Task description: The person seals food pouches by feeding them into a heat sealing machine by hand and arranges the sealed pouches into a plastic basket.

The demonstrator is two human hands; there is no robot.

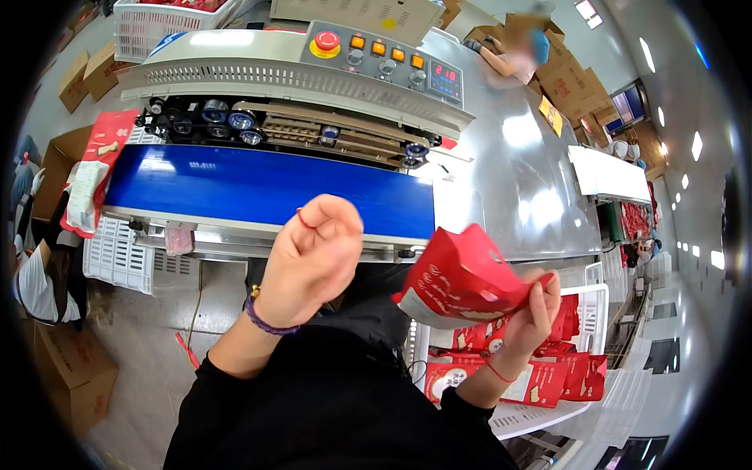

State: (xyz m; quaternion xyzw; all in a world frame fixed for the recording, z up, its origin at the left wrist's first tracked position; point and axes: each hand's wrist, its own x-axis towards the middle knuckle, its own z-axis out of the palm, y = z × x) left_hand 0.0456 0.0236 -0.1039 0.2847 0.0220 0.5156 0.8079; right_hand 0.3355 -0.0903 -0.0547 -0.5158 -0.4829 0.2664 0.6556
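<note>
My right hand (536,313) grips one end of a red pouch (462,278), which is tilted above a white crate (595,313) of red pouches (548,380). My left hand (317,247) is raised at the front edge of a blue conveyor belt (266,188), its fingers curled inward; whether they hold anything is hidden. Behind the belt stands a sealing machine (290,86) with rollers and a control panel showing a red number. Another red pouch (92,172) lies at the belt's left end.
A steel table (517,172) extends right of the machine. White crates (117,254) stand below the belt's left end. Cardboard boxes (74,368) are at the lower left. One person (509,59) is beyond the table, and others are at the far left.
</note>
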